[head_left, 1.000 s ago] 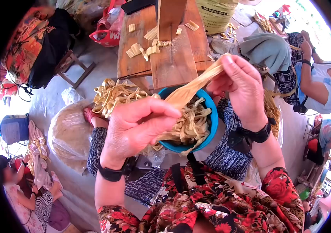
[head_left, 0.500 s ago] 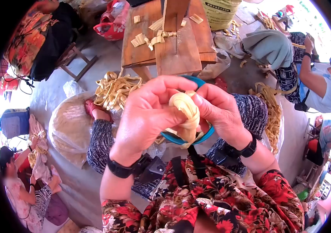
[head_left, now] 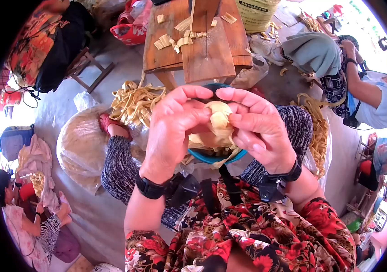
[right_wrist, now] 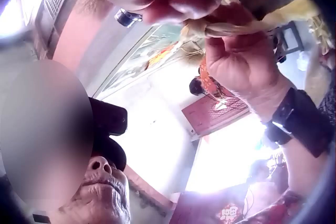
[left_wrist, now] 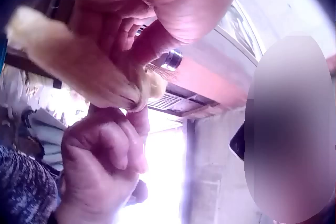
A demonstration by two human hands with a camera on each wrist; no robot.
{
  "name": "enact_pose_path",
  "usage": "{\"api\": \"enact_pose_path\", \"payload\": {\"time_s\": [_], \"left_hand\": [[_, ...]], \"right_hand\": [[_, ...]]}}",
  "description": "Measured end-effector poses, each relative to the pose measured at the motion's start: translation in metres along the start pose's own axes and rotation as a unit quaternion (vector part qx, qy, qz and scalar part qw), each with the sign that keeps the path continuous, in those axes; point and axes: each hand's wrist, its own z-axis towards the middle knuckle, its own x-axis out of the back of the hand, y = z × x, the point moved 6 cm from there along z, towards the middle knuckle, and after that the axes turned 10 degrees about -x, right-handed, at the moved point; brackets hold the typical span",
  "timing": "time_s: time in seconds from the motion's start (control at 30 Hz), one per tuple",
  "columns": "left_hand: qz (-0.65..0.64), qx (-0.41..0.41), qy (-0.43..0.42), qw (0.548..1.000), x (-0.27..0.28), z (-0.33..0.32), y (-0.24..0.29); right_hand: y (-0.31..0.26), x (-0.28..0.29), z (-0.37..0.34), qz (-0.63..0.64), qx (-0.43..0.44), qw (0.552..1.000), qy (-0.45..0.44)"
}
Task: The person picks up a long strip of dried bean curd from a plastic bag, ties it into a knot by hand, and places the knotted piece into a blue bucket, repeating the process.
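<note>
Between both hands, above the bowl, a pale yellow, flat, soft strip (head_left: 220, 117) is bunched into a looped, knot-like fold. My left hand (head_left: 168, 124) pinches its left side between thumb and fingers. From the other side my right hand (head_left: 266, 129) pinches it, thumb on the near face and fingers curled. In the left wrist view a free length of the strip (left_wrist: 68, 61) sticks out past the fingers. Below the hands is a blue bowl (head_left: 205, 158) between the knees, its contents mostly covered by the hands.
A wooden bench (head_left: 164, 63) with an upright board and cut strip pieces (head_left: 162, 41) stands ahead. Loose strips lie heaped at left (head_left: 134, 102) and right (head_left: 320, 136). A full clear plastic bag (head_left: 82, 149) sits by the left leg. Other people sit on both sides.
One second ago the strip was stretched out between the hands. The hands have come together and folded it into a loop, which now looks smaller and tighter.
</note>
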Motion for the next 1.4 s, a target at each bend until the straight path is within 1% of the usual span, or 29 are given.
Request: {"api": "enact_pose_path", "payload": {"time_s": [0.1,0.13,0.17,0.2,0.27,0.3,0.37,0.4,0.43,0.5,0.53,0.57,0.6,0.63,0.7,0.73,0.83,0.87,0.97,1.0,1.03,1.1,1.13,1.17,1.2,1.23,1.3,1.33,1.4], "left_hand": [[-0.058,0.116,-0.027,0.991,-0.014,-0.008,-0.005],[-0.070,0.141,-0.084,0.984,-0.024,-0.012,-0.003],[-0.063,0.143,-0.099,0.983,-0.023,-0.012,-0.005],[-0.057,0.146,-0.114,0.981,-0.018,-0.011,-0.011],[-0.053,0.145,-0.129,0.980,-0.019,-0.008,-0.012],[0.005,0.140,-0.108,0.984,-0.017,-0.010,-0.010],[0.122,0.127,-0.066,0.982,-0.015,-0.011,-0.002],[0.144,0.135,-0.079,0.977,-0.018,-0.011,-0.001],[0.147,0.113,-0.081,0.979,-0.020,-0.011,0.003],[0.152,0.068,-0.085,0.982,-0.024,-0.015,0.009],[0.182,0.060,-0.100,0.976,-0.008,-0.018,0.016],[0.109,-0.013,-0.077,0.991,0.003,-0.018,0.023],[0.161,-0.016,-0.067,0.985,0.011,-0.019,0.025],[0.213,-0.020,-0.056,0.975,0.016,-0.018,0.027],[0.233,-0.061,-0.041,0.970,0.013,-0.017,0.035],[0.243,-0.079,-0.035,0.966,0.009,-0.016,0.038],[0.331,-0.164,-0.089,0.925,-0.010,-0.013,0.045],[0.367,-0.214,-0.112,0.898,-0.017,-0.011,0.048],[0.462,-0.295,-0.169,0.819,-0.029,-0.013,0.063],[0.508,-0.350,-0.196,0.762,-0.032,-0.017,0.066],[0.497,-0.321,-0.166,0.789,-0.022,-0.011,0.066],[0.470,-0.262,-0.101,0.837,0.002,-0.002,0.059],[0.472,-0.261,-0.065,0.840,0.004,0.007,0.057],[0.481,-0.219,-0.043,0.848,0.007,0.018,0.055],[0.490,-0.177,-0.018,0.854,0.010,0.032,0.056],[0.497,-0.134,0.007,0.857,0.014,0.046,0.054],[0.492,-0.171,0.041,0.853,0.018,0.072,0.051],[0.490,-0.189,0.057,0.849,0.020,0.084,0.048],[0.560,-0.241,0.067,0.790,0.017,0.100,0.046]], "right_hand": [[-0.010,-0.002,-0.005,-0.093,0.070,0.993,0.027],[-0.015,-0.005,-0.008,-0.177,0.073,0.980,0.056],[-0.019,-0.007,-0.008,-0.234,0.122,0.962,0.076],[-0.021,-0.008,-0.009,-0.289,0.169,0.937,0.095],[-0.028,-0.003,-0.014,-0.457,0.241,0.837,0.178],[-0.028,0.003,-0.015,-0.358,0.224,0.886,0.191],[-0.031,0.009,-0.017,-0.368,0.078,0.917,0.136],[-0.024,0.009,-0.012,-0.412,0.065,0.900,0.130],[-0.015,0.007,-0.007,-0.454,0.052,0.881,0.123],[-0.018,-0.003,-0.019,-0.377,0.044,0.921,0.088],[-0.022,0.001,-0.030,-0.344,0.036,0.935,0.079],[-0.025,0.001,-0.035,-0.310,0.028,0.948,0.069],[-0.021,0.000,-0.034,-0.368,-0.024,0.924,0.100],[-0.017,0.005,-0.028,-0.397,-0.032,0.915,0.071],[-0.021,0.007,-0.016,-0.370,0.050,0.927,0.025],[-0.025,0.007,-0.014,-0.360,0.046,0.931,0.027],[-0.027,-0.006,-0.008,-0.365,-0.131,0.921,0.029],[-0.025,-0.014,-0.006,-0.370,-0.156,0.916,0.011],[-0.014,-0.012,0.001,-0.356,-0.267,0.889,-0.105],[-0.016,-0.009,0.001,-0.403,-0.244,0.873,-0.124],[-0.017,-0.003,-0.001,-0.413,-0.248,0.870,-0.108],[-0.023,0.008,0.006,-0.406,-0.218,0.885,-0.069],[-0.030,0.009,0.015,-0.418,-0.195,0.887,-0.018],[-0.037,0.012,0.022,-0.427,-0.176,0.887,0.033],[-0.046,0.020,0.033,-0.437,-0.107,0.892,0.030],[-0.058,0.024,0.042,-0.487,-0.071,0.865,0.094],[-0.081,0.028,0.062,-0.590,0.130,0.782,0.155],[-0.088,0.030,0.071,-0.620,0.188,0.739,0.187],[-0.098,0.032,0.080,-0.668,0.299,0.636,0.245]]}}
